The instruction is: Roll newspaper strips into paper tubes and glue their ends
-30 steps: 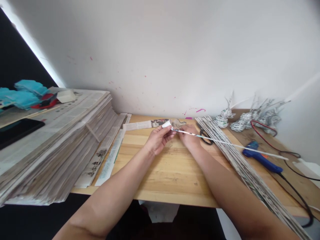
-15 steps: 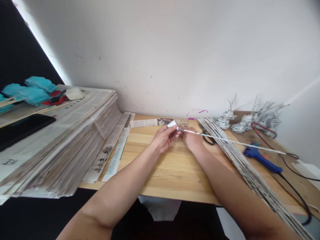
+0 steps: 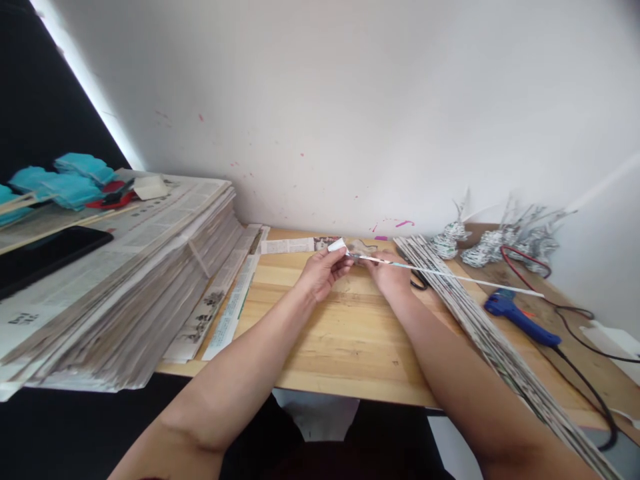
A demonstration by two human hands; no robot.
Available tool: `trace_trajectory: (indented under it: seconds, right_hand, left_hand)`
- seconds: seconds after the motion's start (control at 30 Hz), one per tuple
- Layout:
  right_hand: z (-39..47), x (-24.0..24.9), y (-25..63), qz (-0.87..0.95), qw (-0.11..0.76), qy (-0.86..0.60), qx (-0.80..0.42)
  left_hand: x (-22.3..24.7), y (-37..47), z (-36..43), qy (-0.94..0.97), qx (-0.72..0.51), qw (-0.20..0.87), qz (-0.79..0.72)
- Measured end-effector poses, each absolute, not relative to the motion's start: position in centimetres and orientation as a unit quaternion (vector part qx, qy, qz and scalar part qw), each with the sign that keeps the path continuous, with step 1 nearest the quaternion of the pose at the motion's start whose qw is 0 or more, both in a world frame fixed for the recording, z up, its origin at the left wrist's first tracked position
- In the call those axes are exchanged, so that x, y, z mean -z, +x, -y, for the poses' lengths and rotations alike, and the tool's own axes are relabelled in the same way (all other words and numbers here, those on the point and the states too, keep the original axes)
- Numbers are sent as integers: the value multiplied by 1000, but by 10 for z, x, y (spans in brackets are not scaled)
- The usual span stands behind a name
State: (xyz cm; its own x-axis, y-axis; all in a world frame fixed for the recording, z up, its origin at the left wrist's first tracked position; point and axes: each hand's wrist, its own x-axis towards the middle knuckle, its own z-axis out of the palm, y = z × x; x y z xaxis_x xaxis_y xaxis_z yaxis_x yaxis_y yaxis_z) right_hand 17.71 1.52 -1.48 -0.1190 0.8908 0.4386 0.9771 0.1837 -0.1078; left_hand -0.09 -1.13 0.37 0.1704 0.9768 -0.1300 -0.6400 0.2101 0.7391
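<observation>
Over the wooden table, my left hand (image 3: pixel 323 272) pinches a paper tube (image 3: pixel 470 278) near its left end, where a white flap of paper (image 3: pixel 337 245) sticks up past the fingers. My right hand (image 3: pixel 390 272) has its fingers closed on the same tube, a short way to the right. From there the thin white tube slants right, its far end hanging above the brown board near the glue gun. My right fingertips are partly hidden by the hand itself. Behind my right wrist shows a black scissors handle (image 3: pixel 419 280).
A tall newspaper stack (image 3: pixel 200 267) fills the left, bearing a phone (image 3: pixel 55 257) and blue packets (image 3: pixel 75 180). Newspaper strips (image 3: pixel 233 313) lie beside it. On the right are a bundle of paper tubes (image 3: pixel 480 333), a blue glue gun (image 3: pixel 523 319) with its cord, and woven paper pieces (image 3: pixel 445 243).
The tube has shifted left, so its far end reaches less far right. My left hand has moved slightly left with the white flap, and my hands are a little farther apart.
</observation>
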Motion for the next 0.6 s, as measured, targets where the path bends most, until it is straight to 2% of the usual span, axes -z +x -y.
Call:
trace_trajectory:
  seconds: [0.17, 0.23, 0.37, 0.47, 0.6]
  right_hand:
    - [5, 5, 164, 760, 261, -581, 129]
    - [20, 0, 151, 806, 267, -510, 137]
    - [41, -12, 132, 868, 333, -335, 151]
    - [42, -18, 132, 841, 365, -357, 179]
    - [36, -18, 142, 818, 325, -432, 196]
  left_hand:
    - [-2, -5, 6, 258, -598, 693, -308]
    - [-1, -8, 3, 244, -615, 683, -310]
    - [-1, -11, 1, 230, -620, 681, -315]
    - [-2, -8, 4, 231, -600, 700, -310]
    - [-2, -3, 8, 218, -578, 714, -329]
